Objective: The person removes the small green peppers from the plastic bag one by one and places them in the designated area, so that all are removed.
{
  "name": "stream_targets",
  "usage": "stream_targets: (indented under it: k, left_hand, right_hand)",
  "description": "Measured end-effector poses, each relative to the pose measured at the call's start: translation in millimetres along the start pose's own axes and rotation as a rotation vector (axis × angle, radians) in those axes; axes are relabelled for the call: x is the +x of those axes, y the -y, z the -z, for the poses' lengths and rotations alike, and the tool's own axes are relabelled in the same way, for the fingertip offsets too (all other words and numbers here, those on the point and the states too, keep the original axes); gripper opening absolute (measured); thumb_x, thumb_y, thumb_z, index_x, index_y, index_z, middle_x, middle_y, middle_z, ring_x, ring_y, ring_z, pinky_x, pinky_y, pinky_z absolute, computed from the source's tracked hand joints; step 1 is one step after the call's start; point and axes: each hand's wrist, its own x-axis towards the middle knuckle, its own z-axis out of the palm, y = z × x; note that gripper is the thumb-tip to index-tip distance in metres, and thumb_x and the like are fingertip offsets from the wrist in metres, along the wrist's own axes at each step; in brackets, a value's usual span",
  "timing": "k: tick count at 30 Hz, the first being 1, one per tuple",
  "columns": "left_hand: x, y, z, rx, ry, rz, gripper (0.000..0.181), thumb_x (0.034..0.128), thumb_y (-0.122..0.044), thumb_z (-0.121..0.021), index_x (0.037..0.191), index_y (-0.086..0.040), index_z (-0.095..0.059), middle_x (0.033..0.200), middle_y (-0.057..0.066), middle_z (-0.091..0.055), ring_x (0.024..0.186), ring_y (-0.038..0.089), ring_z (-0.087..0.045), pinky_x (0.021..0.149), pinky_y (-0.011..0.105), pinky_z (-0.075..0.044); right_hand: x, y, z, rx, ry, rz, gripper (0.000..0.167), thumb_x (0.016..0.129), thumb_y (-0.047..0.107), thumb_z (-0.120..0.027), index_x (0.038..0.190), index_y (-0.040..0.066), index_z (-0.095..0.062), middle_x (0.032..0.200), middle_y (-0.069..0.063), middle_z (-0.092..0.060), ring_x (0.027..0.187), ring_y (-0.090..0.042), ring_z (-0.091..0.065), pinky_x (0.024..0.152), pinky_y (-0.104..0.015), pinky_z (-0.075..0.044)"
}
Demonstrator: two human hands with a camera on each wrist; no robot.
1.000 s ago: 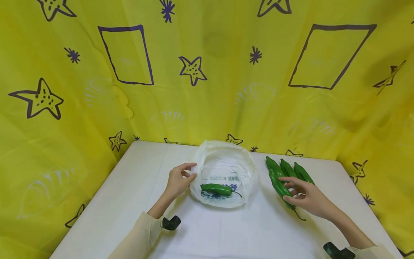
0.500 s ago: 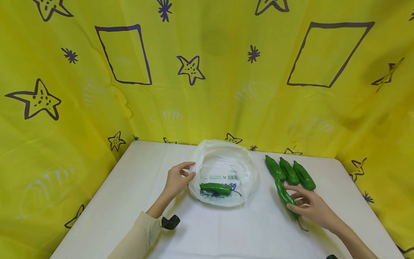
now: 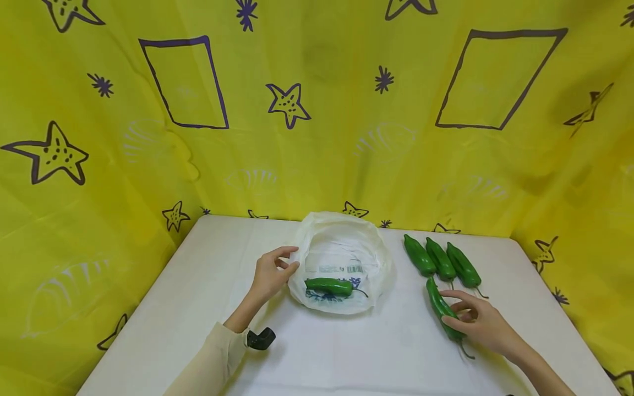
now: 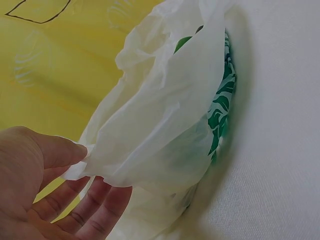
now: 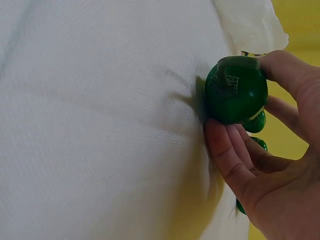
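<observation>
On the table, a white plastic bag (image 3: 381,291) stands with its mouth spread wide. One long green pepper (image 3: 328,286) lies inside, over printed lettering and a barcode. My left hand (image 3: 269,275) pinches the bag's left rim; in the left wrist view thumb and fingers have the thin film (image 4: 150,130) between them. To the right, my right hand (image 3: 487,327) grips another green pepper (image 3: 438,308), thumb on its near side, its stem pointing toward me. The right wrist view shows that pepper's stem end (image 5: 235,92) close up between thumb and fingers.
Three more green peppers lie side by side beyond my right hand: one at left (image 3: 418,256), a middle one (image 3: 441,259) and one at right (image 3: 463,265). A yellow patterned curtain (image 3: 317,165) surrounds the white table (image 3: 317,357) at the back and sides.
My right hand has drawn its pepper toward me and slightly right, apart from the other three. The left hand keeps its pinch on the bag rim.
</observation>
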Motion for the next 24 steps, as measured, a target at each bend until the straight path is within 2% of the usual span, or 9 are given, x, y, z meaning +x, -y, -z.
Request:
stream_targets:
  k: [8, 13, 24]
  left_hand:
    - [-0.4, -1.0, 0.7, 0.005, -0.002, 0.016, 0.033, 0.0897, -0.004, -0.077, 0.123, -0.008, -0.074, 0.109, 0.014, -0.069, 0.077, 0.019, -0.064, 0.055, 0.024, -0.053]
    - [0.1, -0.9, 1.2, -0.001, -0.003, 0.003, 0.033, 0.0898, -0.004, -0.076, 0.122, -0.008, -0.074, 0.108, 0.014, -0.069, 0.077, 0.019, -0.064, 0.055, 0.024, -0.052]
    - [0.3, -0.4, 1.0, -0.001, -0.004, -0.010, 0.032, 0.0893, -0.003, -0.076, 0.121, -0.007, -0.074, 0.107, 0.014, -0.069, 0.076, 0.018, -0.064, 0.055, 0.023, -0.052]
  right_hand:
    - [2.6, 1.1, -2.4, -0.026, 0.000, 0.016, 0.057, 0.091, 0.028, -0.079, 0.140, 0.009, -0.059, 0.099, -0.008, -0.067, 0.070, -0.014, -0.057, 0.061, -0.026, -0.049]
    - [4.9, -0.6, -3.3, -0.017, -0.004, 0.024, 0.055, 0.091, 0.027, -0.079, 0.140, 0.009, -0.060, 0.098, -0.008, -0.066, 0.065, -0.013, -0.053, 0.058, -0.025, -0.045]
    - [5.5, -0.1, -3.2, -0.026, 0.002, 0.018, 0.054, 0.091, 0.029, -0.079, 0.139, 0.010, -0.060, 0.099, -0.008, -0.066, 0.066, -0.014, -0.052, 0.058, -0.026, -0.043]
